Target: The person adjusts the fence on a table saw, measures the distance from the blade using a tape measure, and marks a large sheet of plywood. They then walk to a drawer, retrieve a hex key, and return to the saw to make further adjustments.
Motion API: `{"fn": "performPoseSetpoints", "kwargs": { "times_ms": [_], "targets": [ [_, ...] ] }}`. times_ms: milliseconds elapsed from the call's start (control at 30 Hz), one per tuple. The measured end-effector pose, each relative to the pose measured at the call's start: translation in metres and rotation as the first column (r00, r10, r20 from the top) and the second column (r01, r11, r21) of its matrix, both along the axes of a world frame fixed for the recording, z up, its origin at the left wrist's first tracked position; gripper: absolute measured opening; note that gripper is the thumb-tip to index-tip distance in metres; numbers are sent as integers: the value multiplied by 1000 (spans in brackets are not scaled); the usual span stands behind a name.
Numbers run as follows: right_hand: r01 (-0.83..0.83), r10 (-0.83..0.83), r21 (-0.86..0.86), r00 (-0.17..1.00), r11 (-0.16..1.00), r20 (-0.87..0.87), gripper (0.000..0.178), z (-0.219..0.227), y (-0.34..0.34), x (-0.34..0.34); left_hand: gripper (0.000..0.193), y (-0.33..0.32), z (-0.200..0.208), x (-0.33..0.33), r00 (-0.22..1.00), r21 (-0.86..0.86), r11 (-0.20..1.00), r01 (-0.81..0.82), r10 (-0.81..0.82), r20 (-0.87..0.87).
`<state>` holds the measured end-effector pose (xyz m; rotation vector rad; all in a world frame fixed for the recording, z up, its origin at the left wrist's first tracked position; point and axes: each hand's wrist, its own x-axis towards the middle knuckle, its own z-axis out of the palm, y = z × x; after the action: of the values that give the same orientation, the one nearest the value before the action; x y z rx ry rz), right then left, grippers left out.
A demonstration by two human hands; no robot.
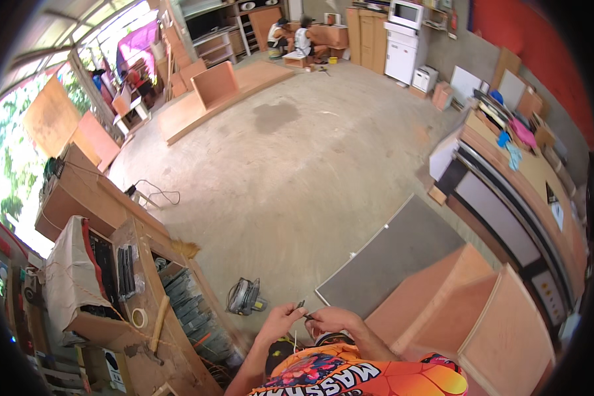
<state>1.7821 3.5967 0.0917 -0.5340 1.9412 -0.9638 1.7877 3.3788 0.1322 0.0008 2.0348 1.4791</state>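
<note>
Low in the middle, my left hand (279, 323) and my right hand (335, 319) are close together in front of my body. The left is closed in a pinch on a small dark object (301, 305), whose tip sticks up between the fingers. The fingers of the right are also closed, on a small dark piece (308, 317) beside it. Whether these are two parts of one thing I cannot tell. A thin white strip (295, 338) hangs below my left hand. On the floor just ahead and left lies a dark power tool that looks like a circular saw (246, 297).
A large grey board (393, 254) and an open plywood cabinet (435, 307) lie to my right. The workbench (138, 231) at left bears a tape roll (139, 318) and a hammer (158, 333). A long cabinet (508, 191) stands far right. Two people (303, 41) crouch at the back.
</note>
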Motion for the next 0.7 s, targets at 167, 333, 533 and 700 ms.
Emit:
{"fn": "performPoseSetpoints", "kwargs": {
  "times_ms": [167,333,533,700],
  "targets": [
    [-342,406,292,892,893,-197,34,-53,-110,-186,32,-90,-65,-154,963,220,940,-261,239,121],
    [-390,395,86,853,917,-342,30,-48,-220,-383,33,-200,-62,-338,918,216,892,-397,388,84],
    [-334,359,130,877,933,-321,32,-6,-333,-619,41,-313,-29,-552,897,355,837,-417,442,13],
    [-115,36,-274,961,955,-276,19,18,-428,-797,39,-403,-34,-762,875,423,789,-446,483,22]
  ]
}}
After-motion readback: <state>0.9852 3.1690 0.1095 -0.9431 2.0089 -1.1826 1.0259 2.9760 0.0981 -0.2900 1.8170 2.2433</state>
